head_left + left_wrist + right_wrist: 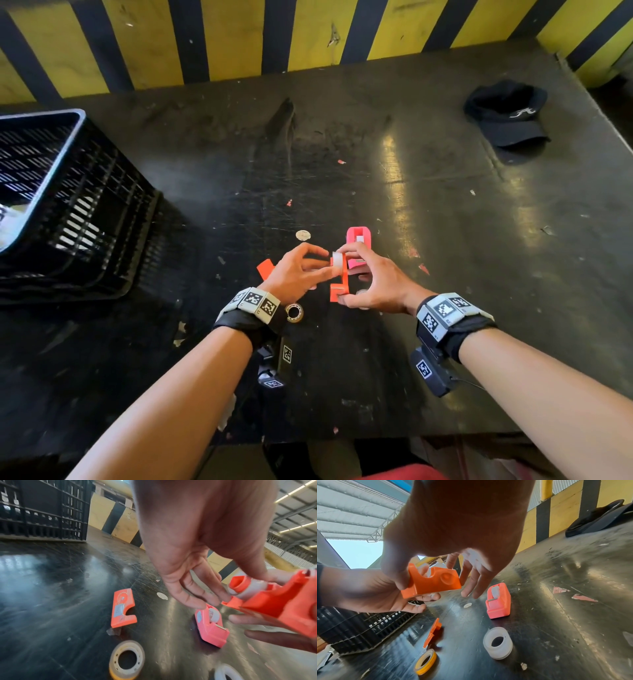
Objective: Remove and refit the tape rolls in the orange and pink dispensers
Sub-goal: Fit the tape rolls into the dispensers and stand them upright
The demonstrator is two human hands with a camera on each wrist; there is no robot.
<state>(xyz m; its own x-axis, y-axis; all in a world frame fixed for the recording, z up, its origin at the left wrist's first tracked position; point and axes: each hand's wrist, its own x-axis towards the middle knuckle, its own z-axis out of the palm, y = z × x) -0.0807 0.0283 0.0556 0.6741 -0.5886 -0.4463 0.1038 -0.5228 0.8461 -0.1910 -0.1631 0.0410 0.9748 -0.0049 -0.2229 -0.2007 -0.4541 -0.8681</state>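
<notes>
The orange dispenser (pixel 339 281) is gripped above the table by the right hand (pixel 371 284) — long axis running near to far. A tape roll (pixel 337 262) is pinched into its far end by the left hand (pixel 294 270); the pink dispenser (pixel 359 245) stands just beyond.

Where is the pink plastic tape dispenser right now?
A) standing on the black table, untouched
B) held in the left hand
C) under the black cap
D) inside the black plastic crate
A: the pink plastic tape dispenser stands on the black table, clear of both hands, which hold the orange plastic dispenser body above it.
</notes>
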